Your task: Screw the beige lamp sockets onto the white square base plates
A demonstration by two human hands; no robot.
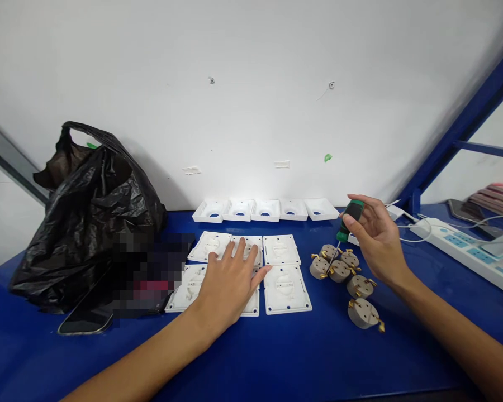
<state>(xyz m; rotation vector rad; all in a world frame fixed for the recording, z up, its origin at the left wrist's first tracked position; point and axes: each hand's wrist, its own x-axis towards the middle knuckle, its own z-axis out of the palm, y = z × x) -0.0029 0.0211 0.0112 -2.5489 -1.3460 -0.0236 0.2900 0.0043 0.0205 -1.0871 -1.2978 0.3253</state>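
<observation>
My left hand [230, 285] lies with fingers spread over the middle of several square white plastic plates [288, 301], hiding part of two of them. In my right hand [379, 237] is a screwdriver [351, 219] with a green and black handle, its shaft slanting down to the left. The tip reaches among several round, beige socket cores [339, 271] with brass terminals, near the leftmost ones; whether it touches one I cannot tell. Another core [362, 314] sits closest to me, to the right of the plates.
Several white box-shaped covers [265, 210] with round holes line the wall. A black plastic bag [96, 218] and a dark phone [88, 312] are at left. On the right are a white power strip [465, 245], cables and a blue frame post [461, 123].
</observation>
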